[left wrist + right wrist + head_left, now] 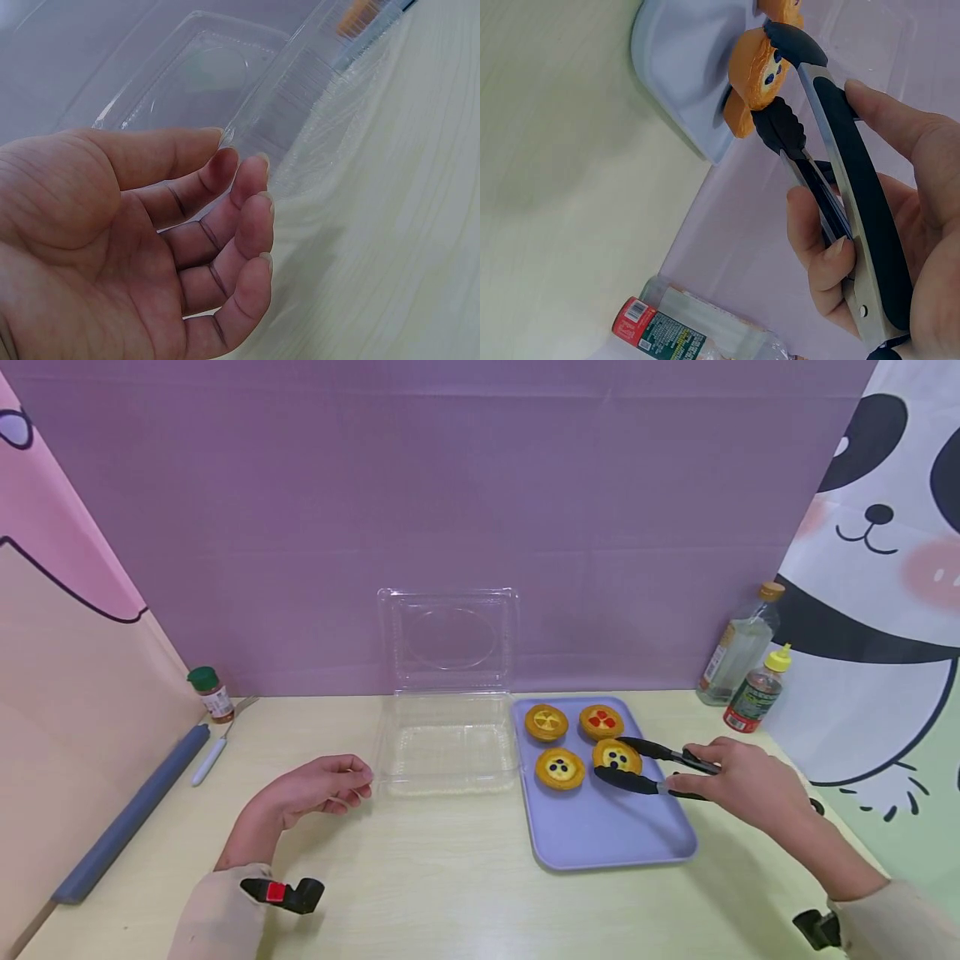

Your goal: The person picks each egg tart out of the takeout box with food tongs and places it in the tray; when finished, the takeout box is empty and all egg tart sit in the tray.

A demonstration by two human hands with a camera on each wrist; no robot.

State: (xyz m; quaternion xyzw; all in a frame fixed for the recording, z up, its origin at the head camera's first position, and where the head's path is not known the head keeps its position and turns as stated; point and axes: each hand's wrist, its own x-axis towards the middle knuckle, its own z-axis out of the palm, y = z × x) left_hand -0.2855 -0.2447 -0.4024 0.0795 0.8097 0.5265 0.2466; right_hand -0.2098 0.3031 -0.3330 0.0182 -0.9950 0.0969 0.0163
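Observation:
My right hand (750,783) grips a pair of black-tipped metal tongs (840,165). The tongs' jaws stand on either side of an egg tart (618,758) with dark berry-like dots, which looks lifted off the lilac tray (600,843). Three more tarts stay on that tray: one with dark dots (560,769), one with red pieces (602,721) and one with yellow pieces (546,722). Left of the tray lies an open clear plastic container (450,777), its lid (453,639) raised at the back. My left hand (322,789) pinches the container's left edge between thumb and forefinger.
At the back right stand a glass bottle (741,647) and a yellow-capped bottle (757,693). On the left are a green-lidded jar (212,695), a fork (213,756) with a pale handle, and a long blue-grey roll (135,814). A purple cloth (450,485) hangs behind.

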